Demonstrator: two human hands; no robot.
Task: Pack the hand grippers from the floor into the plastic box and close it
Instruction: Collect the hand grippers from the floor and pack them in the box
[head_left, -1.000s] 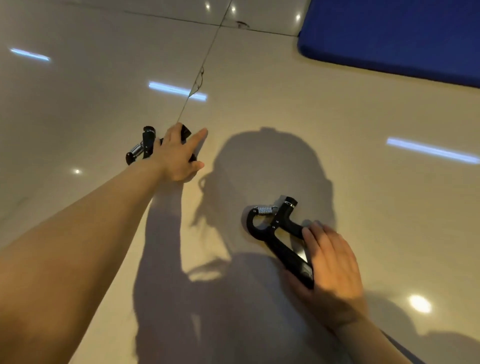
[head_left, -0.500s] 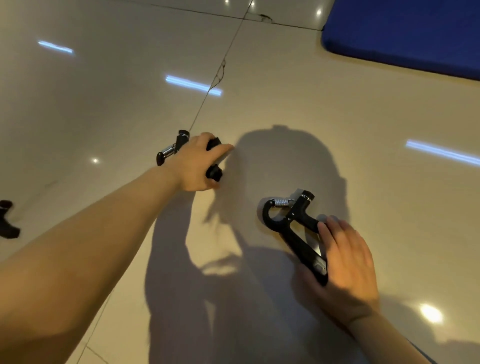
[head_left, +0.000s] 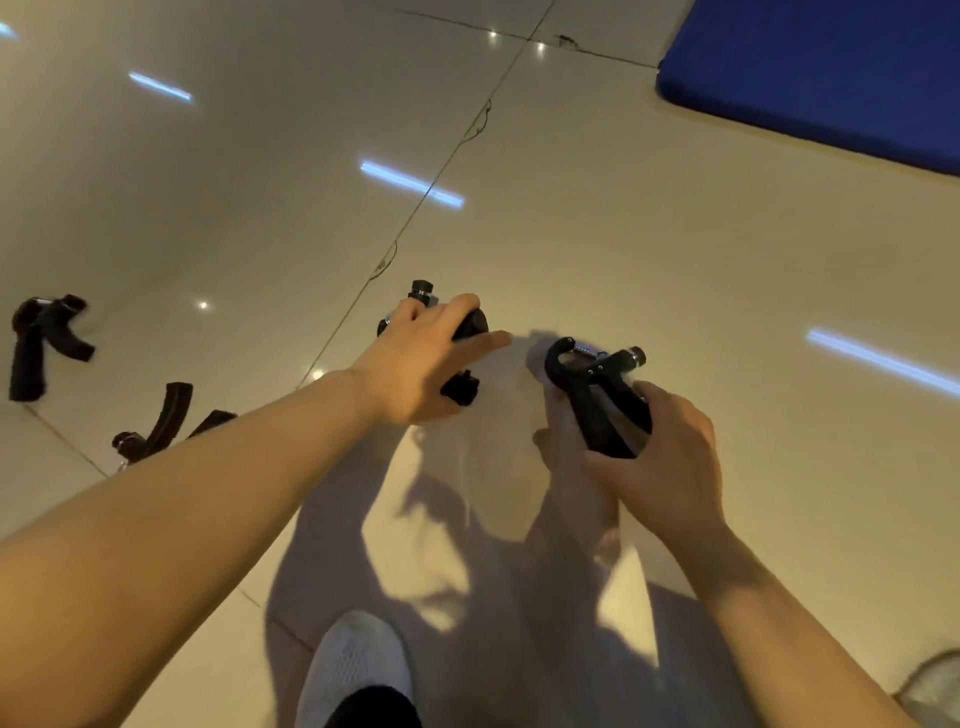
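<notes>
The left hand (head_left: 415, 369) grips one hand gripper (head_left: 457, 358) and the right hand (head_left: 660, 457) holds another (head_left: 597, 395) by its handles, probably to carry both together. Two more grippers (head_left: 41, 338) (head_left: 161, 421) lie on the floor (head_left: 675, 249) at left; the plastic box is not visible.

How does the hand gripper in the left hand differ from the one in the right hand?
The left hand covers most of its hand gripper; only the knob and handle ends show. The right hand holds its hand gripper by the handles, spring and hook end fully exposed. Both are black and gripped.
</notes>
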